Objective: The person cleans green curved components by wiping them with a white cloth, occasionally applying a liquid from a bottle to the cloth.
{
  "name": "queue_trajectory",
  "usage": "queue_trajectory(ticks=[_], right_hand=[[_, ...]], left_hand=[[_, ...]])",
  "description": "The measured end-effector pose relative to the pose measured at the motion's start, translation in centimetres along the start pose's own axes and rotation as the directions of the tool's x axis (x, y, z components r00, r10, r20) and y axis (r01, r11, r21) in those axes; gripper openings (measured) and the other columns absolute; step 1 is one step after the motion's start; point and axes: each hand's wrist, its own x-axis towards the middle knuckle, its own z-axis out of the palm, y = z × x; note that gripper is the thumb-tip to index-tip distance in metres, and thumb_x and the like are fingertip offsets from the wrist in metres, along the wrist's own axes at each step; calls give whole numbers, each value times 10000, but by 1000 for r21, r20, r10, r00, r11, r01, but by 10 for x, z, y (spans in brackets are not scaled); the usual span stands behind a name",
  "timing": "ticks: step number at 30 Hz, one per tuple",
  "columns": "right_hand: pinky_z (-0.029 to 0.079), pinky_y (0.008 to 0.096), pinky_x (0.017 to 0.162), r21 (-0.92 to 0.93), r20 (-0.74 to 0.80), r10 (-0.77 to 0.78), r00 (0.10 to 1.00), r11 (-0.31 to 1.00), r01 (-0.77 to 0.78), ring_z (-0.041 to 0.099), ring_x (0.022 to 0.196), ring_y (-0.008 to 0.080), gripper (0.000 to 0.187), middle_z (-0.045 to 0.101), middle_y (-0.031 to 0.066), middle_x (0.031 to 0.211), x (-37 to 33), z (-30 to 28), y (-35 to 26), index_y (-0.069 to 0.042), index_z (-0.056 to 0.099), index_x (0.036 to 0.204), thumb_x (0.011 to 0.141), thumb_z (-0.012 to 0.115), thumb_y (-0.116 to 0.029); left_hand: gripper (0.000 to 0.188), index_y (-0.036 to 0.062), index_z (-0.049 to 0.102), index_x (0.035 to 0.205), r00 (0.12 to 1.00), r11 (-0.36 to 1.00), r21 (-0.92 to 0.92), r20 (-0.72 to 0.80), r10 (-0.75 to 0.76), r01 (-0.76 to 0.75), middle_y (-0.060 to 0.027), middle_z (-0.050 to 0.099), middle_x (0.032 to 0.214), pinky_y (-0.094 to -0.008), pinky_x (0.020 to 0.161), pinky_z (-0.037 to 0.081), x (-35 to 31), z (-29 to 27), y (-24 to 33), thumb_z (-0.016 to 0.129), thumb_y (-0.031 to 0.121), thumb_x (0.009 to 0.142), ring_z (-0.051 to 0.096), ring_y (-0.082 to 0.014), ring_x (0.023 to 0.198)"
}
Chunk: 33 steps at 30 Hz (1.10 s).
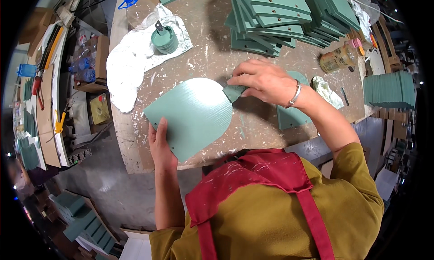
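Note:
A flat green panel (pixel 194 117) with one rounded end lies tilted before me, its face glossy where light hits it. My left hand (pixel 161 145) grips its straight end, thumb on top near a small hole. At the rounded edge, my right hand (pixel 262 81) pinches a small dark green pad (pixel 234 93) against the rim; whether it is cloth or abrasive I cannot tell. Under my right wrist, partly hidden, another green panel (pixel 291 117) rests on the table. A jar of green paint (pixel 164 41) with a flat tool in it stands on a white cloth (pixel 129 74).
Stacks of green panels (pixel 275 23) rise at the back of the worn brown table (pixel 203 43). A bottle with yellowish contents (pixel 337 59) lies at the right, near a crumpled cloth (pixel 326 92). A clear bottle with a blue cap (pixel 130 0) is at the far left.

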Motion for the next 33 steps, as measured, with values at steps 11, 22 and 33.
queue_trajectory(ticks=[11, 22, 33], right_hand=[[448, 388, 880, 69, -4, 75, 997, 995, -75, 554, 1011, 285, 352, 584, 61, 1047, -3, 0, -7, -94, 634, 1110, 770, 704, -154], [480, 370, 808, 400, -181, 317, 931, 888, -225, 582, 951, 304, 366, 591, 99, 1026, -34, 10, -11, -62, 618, 1133, 794, 706, -170], [475, 395, 804, 258, -308, 271, 912, 946, -194, 565, 937, 326, 349, 559, 117, 1001, -24, 7, -29, -53, 590, 1105, 794, 698, -170]], left_hand=[[325, 51, 535, 1245, 999, 999, 39, -26, 20, -19, -23, 634, 1048, -263, 765, 528, -1, 3, 0, 578, 164, 943, 626, -119, 903], [384, 69, 440, 1337, 996, 994, -72, -45, 73, -76, -29, 565, 1171, -285, 825, 489, -4, 21, 7, 508, 191, 979, 562, -127, 1020], [464, 53, 387, 1384, 993, 961, -275, 114, 38, -6, -73, 489, 1338, -370, 1033, 404, -10, 25, 2, 514, 90, 939, 493, -189, 1208]])
